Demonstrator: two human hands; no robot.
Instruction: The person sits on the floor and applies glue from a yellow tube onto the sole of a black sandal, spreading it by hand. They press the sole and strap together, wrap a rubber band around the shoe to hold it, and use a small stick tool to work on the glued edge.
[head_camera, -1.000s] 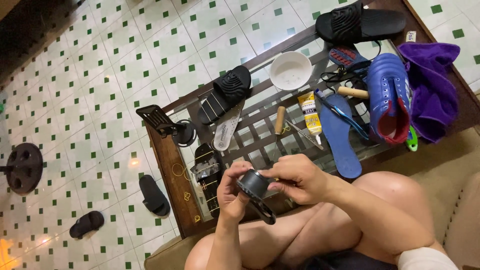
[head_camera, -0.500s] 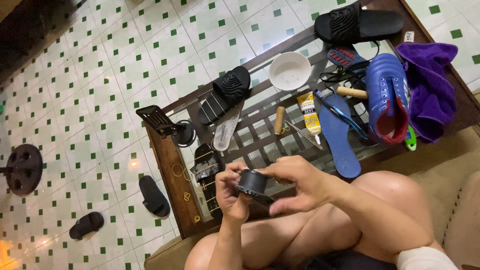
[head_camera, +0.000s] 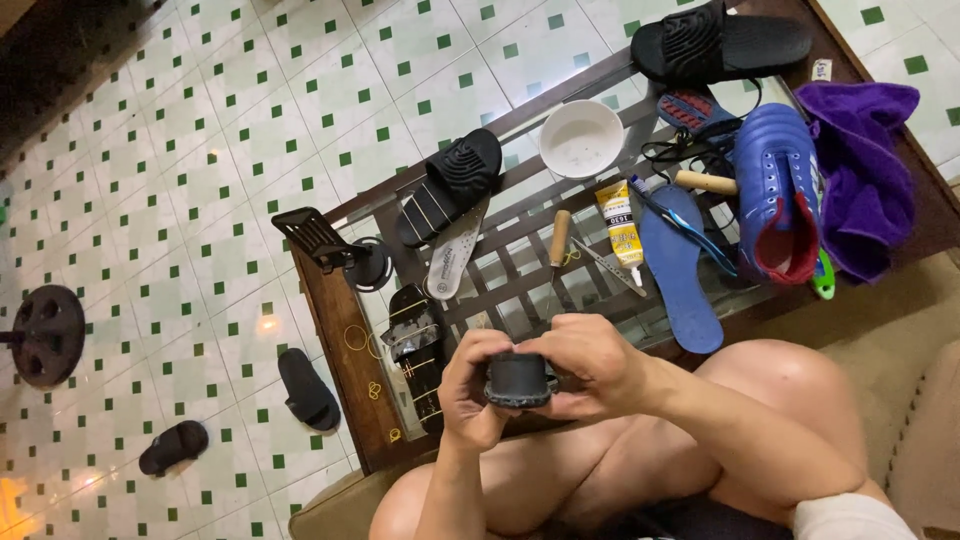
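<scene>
Two hands (head_camera: 540, 375), sandal (head_camera: 517, 380) end-on.

Both hands meet above the bare knees, left hand (head_camera: 475, 385) and right hand (head_camera: 590, 365) curled, fingers closed.

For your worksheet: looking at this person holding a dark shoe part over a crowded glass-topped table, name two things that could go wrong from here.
1. Both hands, left hand and right hand, pinch the dark shoe part above the glass tabletop; a slip might drop it onto the glass.
2. The glue tube and pointed metal tool lie close ahead; a careless reach could knock or snag them.
</scene>
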